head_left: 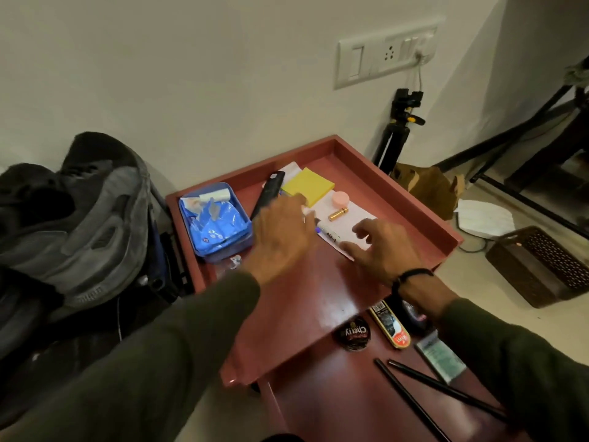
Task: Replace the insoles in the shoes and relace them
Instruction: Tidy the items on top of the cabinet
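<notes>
Shoes are not in view; your left hand (pixel 280 237) and right hand (pixel 382 247), grip apart and empty, hover over the tabletop (pixel 306 298): find the shoes first.

A plain white wall (pixel 191 74) carries a switch panel (pixel 382 54). A reddish-brown table (pixel 398 199) stands against it on the pale floor (pixel 471 282).

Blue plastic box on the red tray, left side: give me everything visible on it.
The blue translucent plastic box is rectangular with rounded corners, lidless and open-topped. It stands upright and level at the left of the red wooden tray, close to the tray's left wall. It is filled with crumpled blue-and-white foil sachets, and a small white roll lies across its far rim. The left hand hovers beside its right edge; whether they touch cannot be told. A black remote lies just right of it.
</notes>
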A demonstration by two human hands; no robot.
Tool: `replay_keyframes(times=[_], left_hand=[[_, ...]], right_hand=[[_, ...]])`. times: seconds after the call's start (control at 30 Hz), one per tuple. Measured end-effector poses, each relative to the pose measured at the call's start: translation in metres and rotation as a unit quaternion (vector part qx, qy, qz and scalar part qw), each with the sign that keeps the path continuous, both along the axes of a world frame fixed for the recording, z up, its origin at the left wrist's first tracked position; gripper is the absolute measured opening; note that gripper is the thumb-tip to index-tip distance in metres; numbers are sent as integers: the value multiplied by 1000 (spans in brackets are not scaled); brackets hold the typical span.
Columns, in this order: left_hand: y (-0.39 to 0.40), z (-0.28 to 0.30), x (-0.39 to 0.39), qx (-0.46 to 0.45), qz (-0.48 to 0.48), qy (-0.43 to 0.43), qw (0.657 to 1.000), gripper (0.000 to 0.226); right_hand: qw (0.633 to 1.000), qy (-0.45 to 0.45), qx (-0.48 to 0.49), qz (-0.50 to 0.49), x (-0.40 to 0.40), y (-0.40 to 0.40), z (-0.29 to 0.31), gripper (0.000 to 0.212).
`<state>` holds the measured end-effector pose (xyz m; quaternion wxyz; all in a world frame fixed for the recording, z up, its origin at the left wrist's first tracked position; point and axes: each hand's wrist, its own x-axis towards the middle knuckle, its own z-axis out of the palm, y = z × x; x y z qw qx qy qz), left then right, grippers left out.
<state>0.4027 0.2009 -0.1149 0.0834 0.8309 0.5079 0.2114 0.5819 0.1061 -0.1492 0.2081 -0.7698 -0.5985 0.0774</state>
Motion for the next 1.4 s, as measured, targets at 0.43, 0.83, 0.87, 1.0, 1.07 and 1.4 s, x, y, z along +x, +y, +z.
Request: replay_keyframes(times=[0.43,0.83,0.87,1.0,1.07,1.4], left_hand=[[99,-9,7,-171,101,167,966,41],[-86,34,-15,-351,-58,-165,920,31],[-121,37,-19,-435,-47,-225,870,26],[-246,-2,-24,-667,68,-316,672,8],[-279,-34,-15,-691,126,-320,635,7],[-282,-130,18,-604,258,-94,749,37]], right_hand=[[995,60,-29,-69,-4,27,-3,23],[973,211,20,-94,-12,-123,15,18],[969,223,16,-100,-13,-137,11,16],[964,235,-57,-116,-11,-182,-15,19],[961,208,-131,-128,-7,-199,-32,17],[932,28,-348,-100,-15,-223,-91,8]])
